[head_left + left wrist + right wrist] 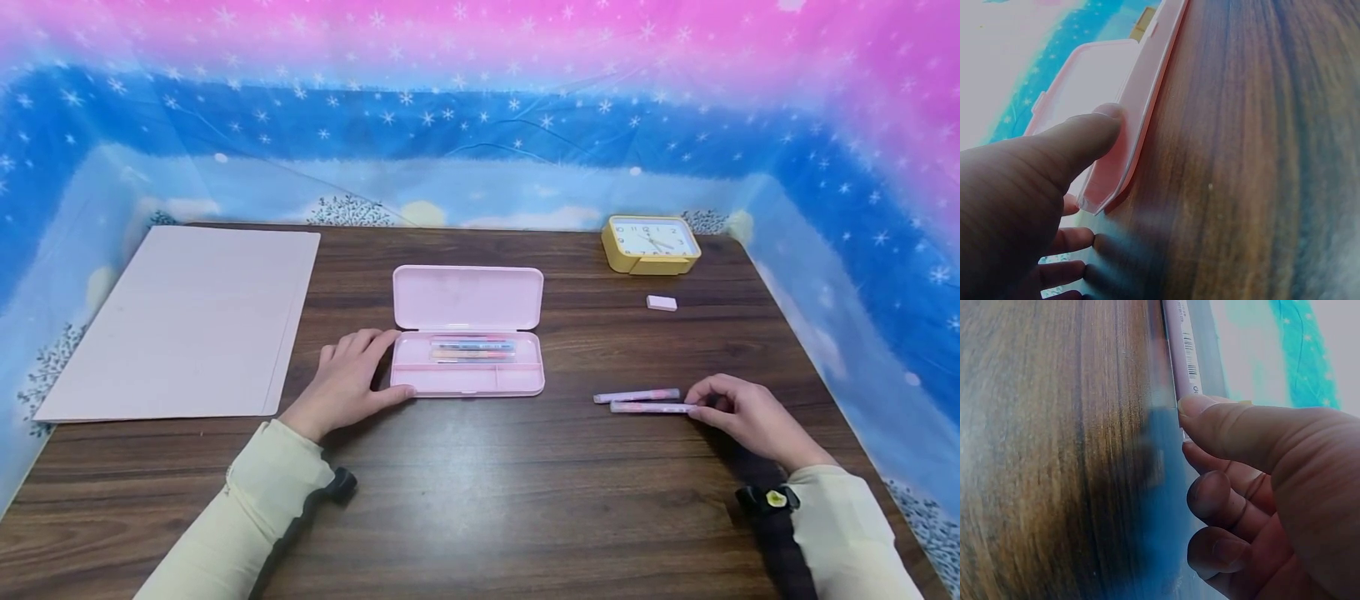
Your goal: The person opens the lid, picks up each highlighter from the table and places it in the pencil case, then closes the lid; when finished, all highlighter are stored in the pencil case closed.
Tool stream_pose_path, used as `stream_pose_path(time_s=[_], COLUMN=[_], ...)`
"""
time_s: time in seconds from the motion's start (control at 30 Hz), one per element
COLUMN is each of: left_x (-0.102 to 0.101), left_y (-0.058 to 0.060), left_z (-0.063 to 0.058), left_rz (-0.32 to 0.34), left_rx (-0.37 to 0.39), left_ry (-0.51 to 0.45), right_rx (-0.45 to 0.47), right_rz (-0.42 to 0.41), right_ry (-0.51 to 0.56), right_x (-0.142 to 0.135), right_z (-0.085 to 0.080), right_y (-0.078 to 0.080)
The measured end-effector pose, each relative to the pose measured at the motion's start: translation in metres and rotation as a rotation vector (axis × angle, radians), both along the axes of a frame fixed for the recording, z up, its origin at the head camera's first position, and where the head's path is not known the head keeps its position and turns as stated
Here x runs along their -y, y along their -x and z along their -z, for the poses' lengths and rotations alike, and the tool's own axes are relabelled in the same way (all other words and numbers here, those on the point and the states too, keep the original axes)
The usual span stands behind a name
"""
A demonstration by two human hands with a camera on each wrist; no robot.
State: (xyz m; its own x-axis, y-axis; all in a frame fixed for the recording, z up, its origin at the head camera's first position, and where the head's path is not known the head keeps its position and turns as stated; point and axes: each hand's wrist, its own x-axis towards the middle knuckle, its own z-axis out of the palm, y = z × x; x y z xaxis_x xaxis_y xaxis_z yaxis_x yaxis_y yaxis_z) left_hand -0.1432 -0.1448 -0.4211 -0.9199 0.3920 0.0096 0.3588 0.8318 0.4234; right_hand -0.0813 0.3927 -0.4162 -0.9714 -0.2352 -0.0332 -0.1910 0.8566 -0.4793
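Note:
A pink pencil case (467,380) lies with its lid (467,297) raised on the dark wooden table. Several slim coloured pens (472,348) rest in its back compartment. My left hand (347,382) holds the case's left end, thumb at the front corner and index finger at the back corner; in the left wrist view the thumb (1094,134) lies against the front wall. On the right, my right hand (750,414) pinches the right end of a pale purple pen (648,407), which has a barcode label. A second pen (637,396) lies just behind it.
A white eraser (662,303) lies at the back right, in front of a yellow clock (651,246). A large pale pink folder or board (187,325) covers the left of the table. Patterned cloth (480,125) hangs round the back and sides.

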Motion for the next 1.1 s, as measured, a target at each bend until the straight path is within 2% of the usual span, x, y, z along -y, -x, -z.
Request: stream_pose_path(time_s=[0.33,0.63,1.1], left_x=[0.001,0.001,0.001], left_y=[0.001,0.0,0.001], left_z=[0.002,0.001,0.001], left_rz=[0.002,0.005,0.009], left_rx=[-0.008,-0.008,-0.01], left_ry=[0.005,0.003,-0.004], right_rx=[0.062,0.005,-0.047], right_rz=[0.012,-0.011,-0.081], right_ry=[0.01,-0.001,0.056], right_x=[0.004,0.01,0.051], right_z=[-0.004,-0.01,-0.037], right_y=[0.0,0.003,0.036])
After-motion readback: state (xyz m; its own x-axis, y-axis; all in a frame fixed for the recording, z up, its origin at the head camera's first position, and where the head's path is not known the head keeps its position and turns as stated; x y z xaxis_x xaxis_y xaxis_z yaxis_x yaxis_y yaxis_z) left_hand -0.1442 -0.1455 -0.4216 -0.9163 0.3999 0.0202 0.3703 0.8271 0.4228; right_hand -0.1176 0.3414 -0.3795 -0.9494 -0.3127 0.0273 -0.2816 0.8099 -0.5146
